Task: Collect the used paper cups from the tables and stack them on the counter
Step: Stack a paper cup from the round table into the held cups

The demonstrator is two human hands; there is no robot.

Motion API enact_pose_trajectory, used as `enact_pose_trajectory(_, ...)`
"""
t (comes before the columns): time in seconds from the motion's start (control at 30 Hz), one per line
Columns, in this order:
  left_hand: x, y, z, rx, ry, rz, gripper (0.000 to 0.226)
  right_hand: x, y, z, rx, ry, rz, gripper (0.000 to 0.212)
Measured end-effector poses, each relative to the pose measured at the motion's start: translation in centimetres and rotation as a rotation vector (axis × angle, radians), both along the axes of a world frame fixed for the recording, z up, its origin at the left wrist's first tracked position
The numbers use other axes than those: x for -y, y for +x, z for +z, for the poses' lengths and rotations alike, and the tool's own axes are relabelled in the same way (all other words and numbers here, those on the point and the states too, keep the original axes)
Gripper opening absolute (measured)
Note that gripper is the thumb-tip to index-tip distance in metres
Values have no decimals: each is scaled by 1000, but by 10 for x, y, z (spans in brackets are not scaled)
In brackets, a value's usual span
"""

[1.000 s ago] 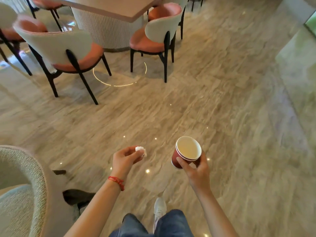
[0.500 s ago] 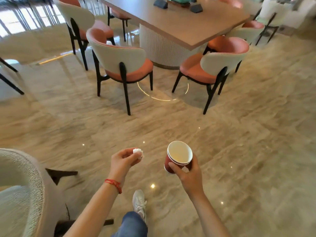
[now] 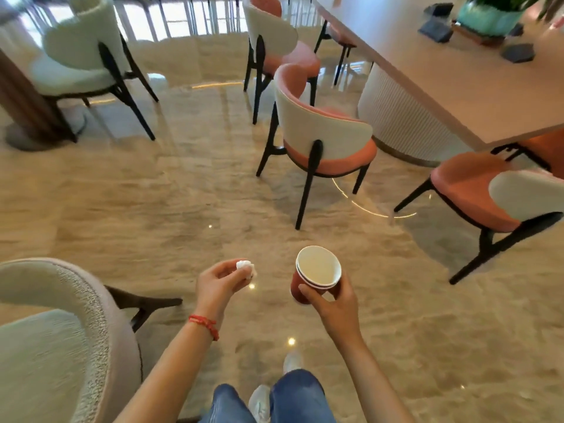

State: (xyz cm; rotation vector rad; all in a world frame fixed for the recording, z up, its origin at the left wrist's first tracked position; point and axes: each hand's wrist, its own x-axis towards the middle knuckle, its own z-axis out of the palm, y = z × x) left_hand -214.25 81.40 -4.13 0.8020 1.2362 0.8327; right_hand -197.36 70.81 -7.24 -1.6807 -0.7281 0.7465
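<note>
My right hand (image 3: 334, 305) grips nested red paper cups (image 3: 316, 274) with white insides, two rims showing, tilted a little to the left above the floor. My left hand (image 3: 218, 283) pinches a small crumpled white tissue (image 3: 245, 268) between thumb and fingers. Both hands are held out in front of me at waist height, about a hand's width apart. No counter is in view.
A long beige table (image 3: 457, 83) with a potted plant (image 3: 491, 16) and dark items stands at the right, ringed by orange-seated chairs (image 3: 323, 138). A white boucle chair (image 3: 52, 334) is close at my lower left; another white chair (image 3: 79, 56) stands far left. Marble floor lies ahead.
The view has swung left and upward while I walk: the table and chairs slid to the right and nearer. Both hands keep the same grips on tissue and cups.
</note>
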Motion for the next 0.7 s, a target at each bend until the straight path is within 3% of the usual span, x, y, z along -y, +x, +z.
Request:
enact_pose_trajectory(0.4,-146,85,-1,24,-4,182,10,-188,110,6,1,39,216,56)
enact_pose_trajectory(0.7,-256,110,-9,24,-7,289,12,-324,142,-1,-41,8,328,55)
